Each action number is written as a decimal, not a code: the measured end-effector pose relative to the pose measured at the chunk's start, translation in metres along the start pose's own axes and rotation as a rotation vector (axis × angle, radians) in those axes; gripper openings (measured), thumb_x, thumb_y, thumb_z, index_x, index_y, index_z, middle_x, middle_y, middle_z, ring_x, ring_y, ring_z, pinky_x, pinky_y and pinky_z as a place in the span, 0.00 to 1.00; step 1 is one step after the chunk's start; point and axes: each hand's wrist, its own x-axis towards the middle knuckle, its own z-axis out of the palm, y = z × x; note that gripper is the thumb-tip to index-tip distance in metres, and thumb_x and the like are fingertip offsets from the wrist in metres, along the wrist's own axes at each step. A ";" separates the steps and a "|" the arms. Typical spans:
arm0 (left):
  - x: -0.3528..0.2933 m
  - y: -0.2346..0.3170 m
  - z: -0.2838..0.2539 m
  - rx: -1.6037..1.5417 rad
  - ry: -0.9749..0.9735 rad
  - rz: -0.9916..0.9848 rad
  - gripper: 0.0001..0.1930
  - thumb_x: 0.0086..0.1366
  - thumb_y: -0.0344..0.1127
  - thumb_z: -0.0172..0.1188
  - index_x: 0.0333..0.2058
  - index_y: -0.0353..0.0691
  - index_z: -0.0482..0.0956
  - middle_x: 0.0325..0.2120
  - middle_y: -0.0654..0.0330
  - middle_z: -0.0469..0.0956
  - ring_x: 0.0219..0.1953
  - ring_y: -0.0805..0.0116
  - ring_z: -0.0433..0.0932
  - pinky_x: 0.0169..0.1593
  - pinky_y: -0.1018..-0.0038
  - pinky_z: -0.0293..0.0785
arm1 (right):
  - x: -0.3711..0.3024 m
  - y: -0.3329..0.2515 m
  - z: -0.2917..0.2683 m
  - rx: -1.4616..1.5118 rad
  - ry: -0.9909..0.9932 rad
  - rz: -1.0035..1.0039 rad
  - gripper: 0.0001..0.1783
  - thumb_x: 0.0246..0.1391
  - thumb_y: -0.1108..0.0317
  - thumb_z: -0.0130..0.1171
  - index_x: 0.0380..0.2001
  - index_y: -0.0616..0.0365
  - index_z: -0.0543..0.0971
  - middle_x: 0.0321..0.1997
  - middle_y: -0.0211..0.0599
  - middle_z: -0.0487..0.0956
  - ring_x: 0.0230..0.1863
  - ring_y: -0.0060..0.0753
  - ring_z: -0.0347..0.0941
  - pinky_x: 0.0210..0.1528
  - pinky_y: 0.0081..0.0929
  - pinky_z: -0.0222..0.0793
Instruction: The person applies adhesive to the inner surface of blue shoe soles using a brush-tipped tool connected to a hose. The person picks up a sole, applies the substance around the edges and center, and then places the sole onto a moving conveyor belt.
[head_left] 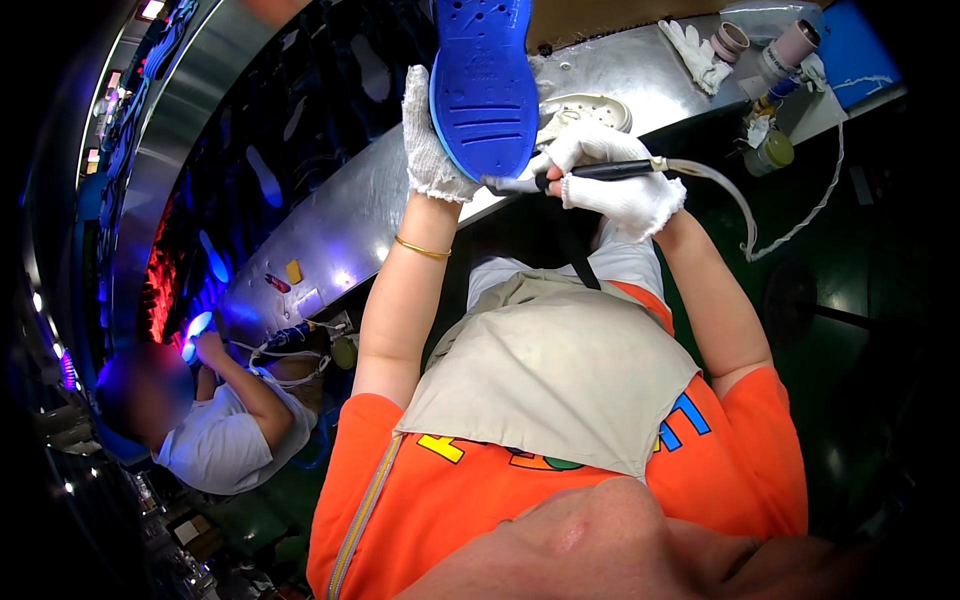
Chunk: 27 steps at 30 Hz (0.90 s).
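At the top middle, a blue shoe sole (487, 95) is held up with its grooved underside showing. My left hand (428, 150), in a white knit glove, grips its left edge; some fingers are hidden behind it. In my right hand (625, 200), also in a white glove with bare fingertips, is a brush with a black handle (612, 171). The brush's tip touches or lies very close to the sole's lower edge. A pale hose (735, 195) runs from the handle's end toward the right. Behind my right hand, a cream shoe (590, 108) rests on the metal bench.
The metal bench (340, 215) runs diagonally beside a dark conveyor carrying soles (265, 175). A spare white glove (695, 58) and tape rolls (730, 40) lie at far right, above a hanging yellowish container (770, 153). At left, a co-worker (235, 430) holds a lit sole.
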 end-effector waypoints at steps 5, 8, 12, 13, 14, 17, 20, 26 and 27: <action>0.003 0.009 0.001 -0.049 -0.099 -0.073 0.39 0.61 0.66 0.41 0.59 0.38 0.61 0.54 0.43 0.66 0.52 0.46 0.70 0.55 0.50 0.67 | -0.009 0.010 -0.012 0.096 -0.080 0.053 0.07 0.46 0.76 0.61 0.30 0.61 0.75 0.30 0.32 0.77 0.30 0.19 0.72 0.37 0.19 0.70; 0.005 0.012 0.007 -0.143 -0.150 -0.177 0.38 0.63 0.64 0.40 0.57 0.34 0.62 0.52 0.42 0.68 0.51 0.49 0.72 0.54 0.53 0.69 | -0.006 -0.009 -0.014 -0.056 -0.056 -0.072 0.09 0.48 0.78 0.59 0.34 0.60 0.73 0.37 0.34 0.76 0.33 0.20 0.73 0.39 0.19 0.70; 0.011 0.011 0.016 0.127 0.061 -0.144 0.29 0.66 0.55 0.43 0.51 0.33 0.69 0.44 0.46 0.75 0.43 0.57 0.78 0.48 0.63 0.77 | 0.010 -0.008 -0.005 -0.240 -0.056 -0.373 0.10 0.40 0.81 0.59 0.29 0.59 0.75 0.35 0.37 0.77 0.36 0.25 0.74 0.41 0.22 0.72; 0.012 0.011 0.015 0.174 0.090 -0.159 0.27 0.66 0.54 0.44 0.50 0.34 0.70 0.43 0.47 0.76 0.42 0.58 0.79 0.46 0.64 0.78 | 0.012 -0.008 -0.007 -0.340 -0.071 -0.388 0.10 0.39 0.81 0.60 0.29 0.58 0.75 0.34 0.35 0.77 0.36 0.25 0.74 0.41 0.22 0.72; 0.015 0.013 0.012 0.221 0.119 -0.175 0.26 0.66 0.53 0.46 0.48 0.34 0.71 0.41 0.48 0.77 0.41 0.59 0.79 0.44 0.66 0.79 | 0.014 -0.008 -0.008 -0.441 -0.086 -0.401 0.10 0.39 0.80 0.60 0.29 0.58 0.76 0.34 0.34 0.77 0.35 0.25 0.75 0.41 0.22 0.72; 0.021 0.014 0.015 0.345 0.187 -0.242 0.21 0.65 0.49 0.50 0.45 0.36 0.75 0.38 0.50 0.79 0.36 0.63 0.81 0.39 0.71 0.81 | 0.019 -0.007 -0.011 -0.582 -0.110 -0.332 0.09 0.38 0.78 0.60 0.27 0.58 0.76 0.32 0.34 0.77 0.36 0.27 0.75 0.41 0.23 0.72; 0.023 0.013 0.026 0.430 0.223 -0.346 0.21 0.64 0.49 0.52 0.45 0.36 0.75 0.37 0.52 0.79 0.34 0.65 0.81 0.38 0.73 0.80 | 0.021 -0.012 -0.012 -0.626 -0.116 -0.146 0.07 0.37 0.77 0.60 0.25 0.59 0.76 0.30 0.34 0.77 0.36 0.28 0.75 0.40 0.25 0.72; 0.027 0.007 0.026 0.550 0.275 -0.434 0.22 0.59 0.50 0.59 0.41 0.36 0.77 0.33 0.53 0.80 0.29 0.66 0.81 0.34 0.74 0.80 | 0.021 -0.025 -0.035 -0.396 -0.139 0.020 0.07 0.39 0.80 0.59 0.27 0.60 0.76 0.34 0.34 0.78 0.37 0.25 0.74 0.43 0.24 0.72; 0.028 0.006 0.026 0.555 0.282 -0.441 0.22 0.60 0.50 0.59 0.42 0.36 0.77 0.33 0.53 0.80 0.29 0.66 0.81 0.34 0.74 0.80 | 0.021 -0.026 -0.035 -0.351 -0.136 -0.001 0.08 0.40 0.80 0.59 0.28 0.60 0.76 0.35 0.34 0.78 0.37 0.24 0.74 0.43 0.23 0.72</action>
